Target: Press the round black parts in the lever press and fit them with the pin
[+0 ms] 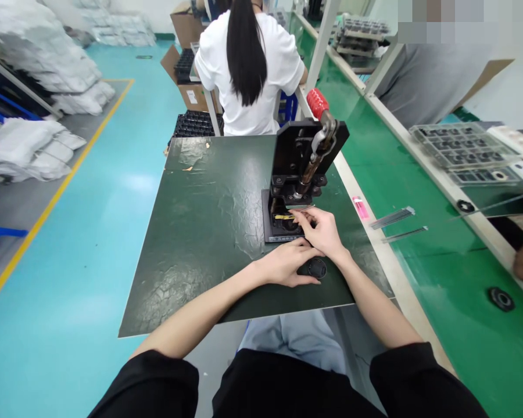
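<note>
A thin gold-coloured strip [284, 217] lies across the die at the foot of a black hand press [309, 151], toward the near end of the machine, its far end lost among the dark metal. It looks light and springy, the sort of piece that bends before it breaks and could slide on smooth steel, so its exposed end seems the best place to take hold, gently, between 2 fingertips. The right hand [318, 232] appears to pinch that end, fingers pressed together. The left hand [283, 264] lies flat on the dark green cracked mat [192, 232], fingers loosely extended, holding nothing, just beside a round black disc [316, 268]. The press has a red ribbed handle grip [317, 103] at its far side. Right of the mat, a pink strip [360, 207] lies near 2 metal bars [393, 217]. No brand or writing can be read; a label on a cardboard box [192, 96] is too small to make out.
</note>
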Demonstrator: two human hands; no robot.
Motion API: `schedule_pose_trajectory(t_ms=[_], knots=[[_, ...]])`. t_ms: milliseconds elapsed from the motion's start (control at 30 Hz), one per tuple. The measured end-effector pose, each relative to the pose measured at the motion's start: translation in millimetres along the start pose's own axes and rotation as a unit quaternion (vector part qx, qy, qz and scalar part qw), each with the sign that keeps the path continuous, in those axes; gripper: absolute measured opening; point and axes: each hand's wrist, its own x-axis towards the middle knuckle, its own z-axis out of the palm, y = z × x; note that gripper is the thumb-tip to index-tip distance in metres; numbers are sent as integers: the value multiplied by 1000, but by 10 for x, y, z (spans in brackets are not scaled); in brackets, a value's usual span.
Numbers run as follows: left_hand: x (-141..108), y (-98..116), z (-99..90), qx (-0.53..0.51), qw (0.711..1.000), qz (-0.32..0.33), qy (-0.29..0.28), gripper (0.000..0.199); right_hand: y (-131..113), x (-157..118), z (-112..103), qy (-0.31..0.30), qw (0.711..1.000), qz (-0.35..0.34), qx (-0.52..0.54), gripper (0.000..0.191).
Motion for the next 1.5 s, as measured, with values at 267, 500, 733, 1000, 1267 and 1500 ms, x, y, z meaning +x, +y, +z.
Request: schedule_pose_trajectory(t_ms=[267,500,733,1000,1267,1500], knots=[[6,-37,-139,-64,998,-7,-5,36,-2,18,60,-7,999,-30,-15,32],[1,-31,-70,-75,996,-44,8,52,-82,-227,-200,136,987,44,71,43],[-14,-26,-16,-77,994,-70,27,63,-11,-1064,-362,105,987,112,44,38],[-14,-33,13,-85,993,-74,28,67,-63,-1113,-330,55,994,49,-84,28],[1,-21,33,-85,993,-71,34,65,-94,-1110,-336,36,992,3,-121,23],[17,-6,61,-86,992,-86,45,63,-75,-1073,-343,23,990,-5,-137,22]])
